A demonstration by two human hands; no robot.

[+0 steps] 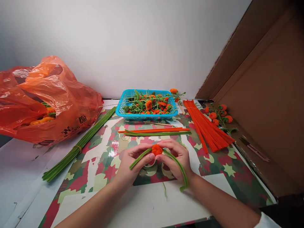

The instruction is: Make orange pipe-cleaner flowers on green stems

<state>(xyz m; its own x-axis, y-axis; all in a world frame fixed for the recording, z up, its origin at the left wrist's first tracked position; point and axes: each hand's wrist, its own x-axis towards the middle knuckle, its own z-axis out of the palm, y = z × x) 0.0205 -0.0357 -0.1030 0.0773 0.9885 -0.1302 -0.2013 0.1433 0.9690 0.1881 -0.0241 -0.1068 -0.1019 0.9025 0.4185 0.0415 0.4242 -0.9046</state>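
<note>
An orange fuzzy flower (157,150) is pinched between the fingertips of both hands, above the patterned table cover. My left hand (136,156) grips its left side with thumb and fingers. On the other side, my right hand (176,155) holds it the same way. Green fuzzy stems (178,164) extend from the flower to both sides, the right one bending down over my right wrist. Just beyond the hands lie several orange and green stems (156,130) in a row.
Behind stands a blue basket (147,117) of orange flowers. An orange bag (59,104) and green stem bundle (78,147) are left. At right are an orange stem bundle (209,128), finished flowers (215,116), a cutter (257,151) and cardboard (263,95).
</note>
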